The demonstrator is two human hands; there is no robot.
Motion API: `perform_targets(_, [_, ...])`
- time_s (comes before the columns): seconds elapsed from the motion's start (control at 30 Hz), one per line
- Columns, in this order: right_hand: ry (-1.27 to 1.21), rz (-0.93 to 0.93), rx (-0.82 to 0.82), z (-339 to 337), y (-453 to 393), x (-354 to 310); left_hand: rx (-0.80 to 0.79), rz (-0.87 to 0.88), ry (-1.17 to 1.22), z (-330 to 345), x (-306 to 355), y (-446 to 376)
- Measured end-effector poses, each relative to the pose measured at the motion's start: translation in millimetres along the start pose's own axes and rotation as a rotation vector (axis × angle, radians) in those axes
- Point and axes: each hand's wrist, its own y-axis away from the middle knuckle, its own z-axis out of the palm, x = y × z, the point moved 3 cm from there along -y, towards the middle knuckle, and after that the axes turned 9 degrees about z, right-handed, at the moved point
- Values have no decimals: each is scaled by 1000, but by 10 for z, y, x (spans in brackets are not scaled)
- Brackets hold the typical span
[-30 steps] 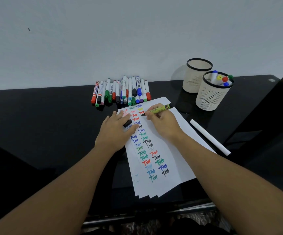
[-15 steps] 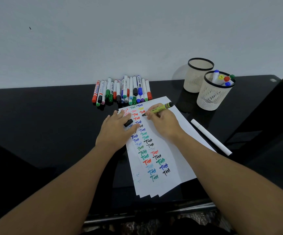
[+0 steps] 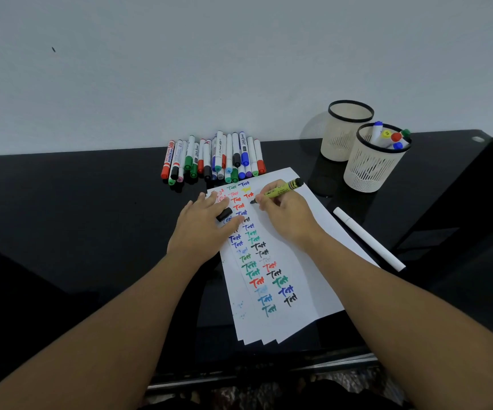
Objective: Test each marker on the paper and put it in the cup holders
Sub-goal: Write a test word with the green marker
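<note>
Head view, right hand: the right hand (image 3: 286,216) pinches a yellow-green marker (image 3: 277,190) in a writing grip, black tip down on the paper (image 3: 307,261), barrel slanting up toward 2 o'clock.
Head view, left hand: the left hand (image 3: 202,229) lies flat on the sheet's left edge, fingers spread and pointing to 1 o'clock; a black cap (image 3: 224,214) sits between thumb and forefinger.
Head view, paper: columns of coloured "Test" marks fill the left half; the tip stands at the top of a fresh column, at 3 o'clock of the topmost red mark.
Head view, what has changed: almost nothing over the last second. The tip stays at the same spot and no new black stroke shows beside it, so this marker's test looks just begun, or the marker may be dry; I cannot tell which.
Head view, untested pile: a row of markers (image 3: 214,159) lies at 11 o'clock of the paper, against the wall.
Head view, cup holders: the nearer cup (image 3: 372,170), at 2 o'clock of the paper, holds several tested markers; the far cup (image 3: 343,140) just behind it shows none.
Head view, stray: a white marker (image 3: 369,239) lies on the black table (image 3: 76,217) at 3 o'clock of the paper.
Meaning for the task: many markers remain; this one needs its mark, its cap, then a cup.
</note>
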Motion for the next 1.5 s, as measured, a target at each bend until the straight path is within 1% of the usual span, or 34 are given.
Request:
perform_targets(0.27, [-56,0,46,-32,-10,28,-4,-5,4,1,-6,0])
perform_targets(0.53, [6,28,35,-6,-33,40,3,-12,25,-10,0,7])
perform_targets(0.73, [7,21,16,-10,-20,29,3,-12,22,-13,8,13])
perform_targets(0.9, [-26,19,50,-33,-17,39,2,-20,22,-18,9,14])
perform_targets(1.03, [6,46,45,-2,-41,49,-5,-19,22,-20,12,7])
perform_targets(1.23, [22,25,42,-30,-28,41,-15,-23,11,-12,4,4])
perform_targets(1.37, [-19,16,42,-22,-41,53,-8,-17,14,-19,8,5])
perform_targets(1.5, [10,25,44,-1,-58,54,-15,-19,15,-19,10,4])
